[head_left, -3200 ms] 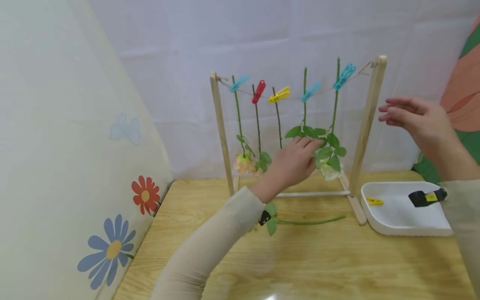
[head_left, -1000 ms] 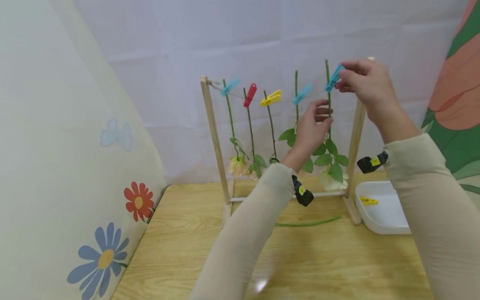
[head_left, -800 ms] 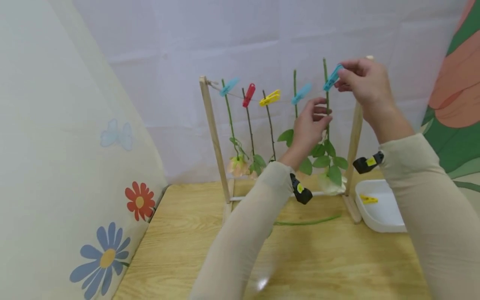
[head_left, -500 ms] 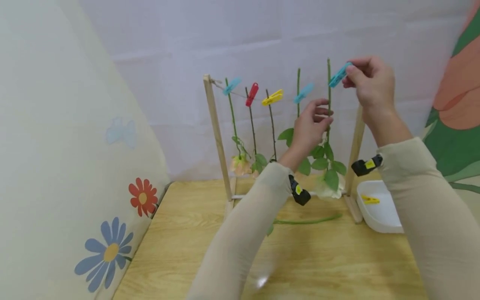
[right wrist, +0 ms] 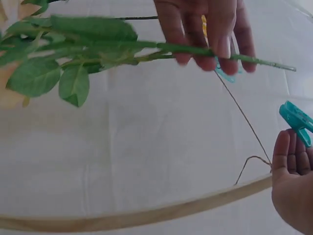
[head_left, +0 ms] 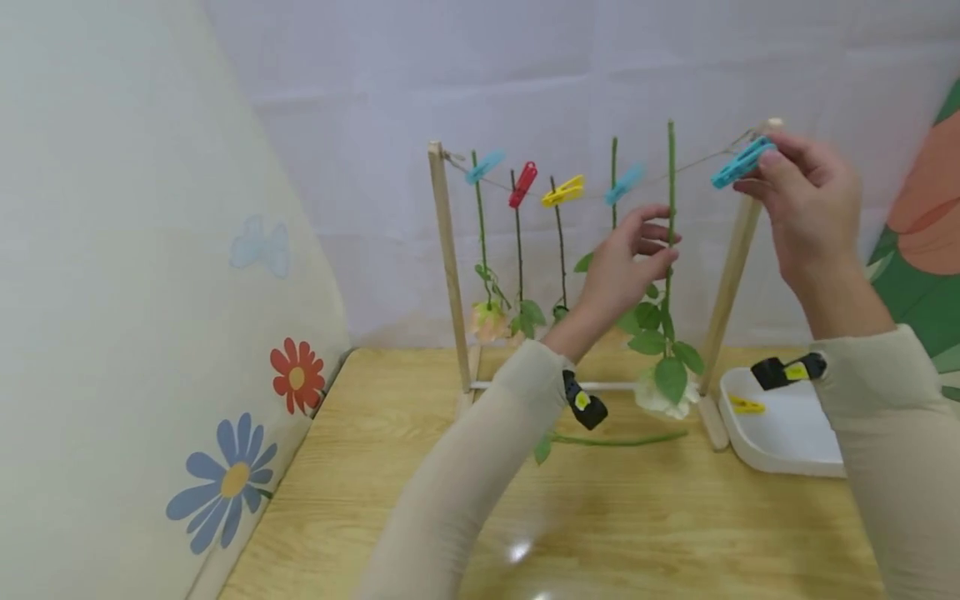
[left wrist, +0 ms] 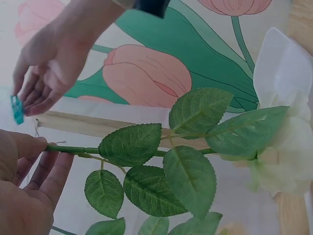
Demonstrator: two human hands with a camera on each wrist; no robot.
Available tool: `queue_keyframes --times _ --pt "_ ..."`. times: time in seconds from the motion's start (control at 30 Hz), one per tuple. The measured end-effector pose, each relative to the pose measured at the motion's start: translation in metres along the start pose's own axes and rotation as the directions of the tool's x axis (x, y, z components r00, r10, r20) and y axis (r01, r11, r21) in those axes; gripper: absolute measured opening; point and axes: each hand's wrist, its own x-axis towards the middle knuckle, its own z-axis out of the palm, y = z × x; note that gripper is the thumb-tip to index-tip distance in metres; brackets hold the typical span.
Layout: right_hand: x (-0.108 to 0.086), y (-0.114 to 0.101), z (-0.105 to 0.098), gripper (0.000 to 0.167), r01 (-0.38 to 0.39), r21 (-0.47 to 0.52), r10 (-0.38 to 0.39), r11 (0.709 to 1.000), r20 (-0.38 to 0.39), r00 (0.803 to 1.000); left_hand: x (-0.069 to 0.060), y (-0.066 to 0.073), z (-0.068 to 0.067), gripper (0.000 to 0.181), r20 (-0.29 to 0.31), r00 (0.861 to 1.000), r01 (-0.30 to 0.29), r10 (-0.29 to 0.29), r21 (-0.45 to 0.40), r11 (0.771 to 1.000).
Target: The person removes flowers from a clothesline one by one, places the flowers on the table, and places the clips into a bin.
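Note:
In the head view my left hand point(head_left: 626, 262) pinches the green stem of a white rose point(head_left: 671, 175) between thumb and fingers. The rose hangs head down, its pale bloom near the rack's bottom bar; the left wrist view shows its leaves point(left wrist: 190, 176) close up. My right hand point(head_left: 817, 208) holds a blue clothespin point(head_left: 742, 162) by its handle end, off the string and apart from the stem. Left of the hands, other roses hang upside down from the string by a blue clothespin point(head_left: 486, 167), a red one point(head_left: 522, 185), a yellow one point(head_left: 562, 191) and another blue one point(head_left: 624, 185).
The wooden rack point(head_left: 448, 275) stands on the table point(head_left: 630, 525) before a white cloth. Another flower stem point(head_left: 622, 440) lies in front, partly behind my left arm. At right, a white tray point(head_left: 783, 465) holds a yellow clothespin point(head_left: 747, 406), with my right sleeve overlapping it.
My right hand has taken the blue clothespin off the stem and string and moved right with it. My left hand has come up from the leaves to hold the rose's stem.

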Motion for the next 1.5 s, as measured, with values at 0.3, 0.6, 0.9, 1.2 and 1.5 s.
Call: queue_keyframes --times 0.3,0.6,0.9,1.2,1.5 --pt "-0.029 -0.002 -0.047 0.028 -0.005 -0.075 0.007 0.997 0.034 0.999 -0.021 0.01 -0.017 0.045 0.077 0.994 -0.086 0.083 0.037 0.996" --pt "-0.069 0.015 -0.098 0.022 -0.161 -0.115 0.17 0.98 0.072 0.983 -0.063 0.013 -0.036 0.049 0.204 0.969 -0.169 0.142 0.12 0.978" --pt "-0.09 0.029 -0.132 0.026 -0.312 0.054 0.305 0.948 0.109 0.946 -0.098 0.006 -0.045 0.057 0.299 0.95 -0.193 0.093 0.326 0.925" --pt "-0.111 0.039 -0.165 0.025 -0.42 -0.008 0.419 0.907 -0.054 0.906 -0.126 -0.007 -0.051 0.06 0.427 0.901 -0.322 0.079 0.536 0.78" --pt "-0.127 0.049 -0.199 0.019 -0.488 -0.022 0.481 0.873 -0.13 0.867 -0.149 -0.039 -0.043 0.059 0.499 0.867 -0.391 0.013 0.662 0.639"
